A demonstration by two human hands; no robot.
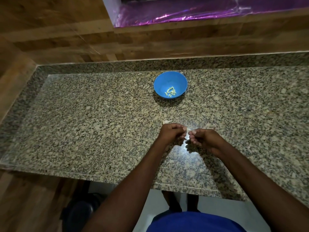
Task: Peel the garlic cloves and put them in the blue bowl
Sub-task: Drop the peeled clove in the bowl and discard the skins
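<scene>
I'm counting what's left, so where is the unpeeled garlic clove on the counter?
In the head view, the unpeeled clove lies on the granite counter, just beyond the left hand and nearer than the blue bowl.

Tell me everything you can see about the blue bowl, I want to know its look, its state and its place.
The blue bowl is round, plain and smooth, and looks like plastic. It stands upright on the speckled granite counter, beyond both hands, and neither hand touches it. Inside, at the bottom toward the near side, lies a small heap of pale peeled garlic cloves. The rest of the inside is bare. Its shadow falls on the counter toward the person.
</scene>
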